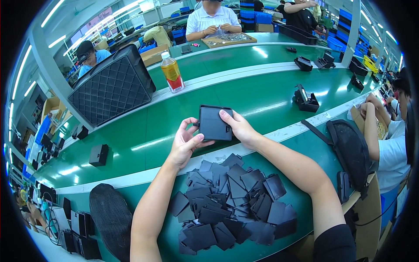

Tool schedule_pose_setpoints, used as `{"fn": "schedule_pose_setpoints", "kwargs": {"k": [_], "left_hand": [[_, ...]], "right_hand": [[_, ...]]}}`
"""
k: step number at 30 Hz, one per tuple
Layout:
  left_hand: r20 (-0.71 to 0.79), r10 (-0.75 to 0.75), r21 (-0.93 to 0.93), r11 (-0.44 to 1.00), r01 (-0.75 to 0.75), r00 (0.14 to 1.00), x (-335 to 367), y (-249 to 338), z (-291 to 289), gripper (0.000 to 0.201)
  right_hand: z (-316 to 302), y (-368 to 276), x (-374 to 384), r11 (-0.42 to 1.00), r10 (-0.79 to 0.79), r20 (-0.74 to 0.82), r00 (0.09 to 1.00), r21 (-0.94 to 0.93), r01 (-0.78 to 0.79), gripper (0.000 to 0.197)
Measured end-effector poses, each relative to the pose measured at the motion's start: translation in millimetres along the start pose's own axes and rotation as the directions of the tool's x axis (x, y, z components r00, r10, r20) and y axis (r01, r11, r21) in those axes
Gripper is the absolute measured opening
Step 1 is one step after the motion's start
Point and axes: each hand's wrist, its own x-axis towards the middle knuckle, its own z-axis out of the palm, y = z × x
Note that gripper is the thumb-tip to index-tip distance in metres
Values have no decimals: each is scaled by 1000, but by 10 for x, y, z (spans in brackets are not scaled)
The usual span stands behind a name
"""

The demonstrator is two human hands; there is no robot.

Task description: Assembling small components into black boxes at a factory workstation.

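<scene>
A black square plastic case is held up between my two hands, over the near edge of the green conveyor belt. My left hand grips its left side and lower corner, thumb at the front and fingers partly behind. From the right, my right hand clasps it with the thumb pressed flat on its upper face; the other fingers are hidden behind. Below my hands, a heap of thin black plastic covers lies loosely piled on the green worktop between my forearms.
On the belt stand a black box at left and an open black unit at right. Beyond it are a drink bottle and a tilted black crate. A mesh-covered black object and a black bag flank my arms. Co-workers sit around.
</scene>
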Motion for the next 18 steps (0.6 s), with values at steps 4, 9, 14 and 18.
{"fn": "schedule_pose_setpoints", "kwargs": {"k": [4, 9, 14, 18], "left_hand": [[58, -22, -154, 988, 30, 998, 82, 5, 56, 43], [34, -86, -284, 954, 92, 996, 141, -51, 93, 37], [-333, 38, 98, 995, -5, 942, 109, 6, -10, 26], [-493, 56, 111, 994, -2, 868, 99, 62, -249, 25]], "right_hand": [[-109, -43, -8, 999, 11, 5, 1000, 45, -12, 56], [-186, 31, 10, 999, -8, 13, 1000, 37, 7, 57], [-170, -191, 69, 973, -28, 127, 992, -222, 56, 66], [-759, -732, 47, 270, -200, 396, 896, -857, 438, 87]]}}
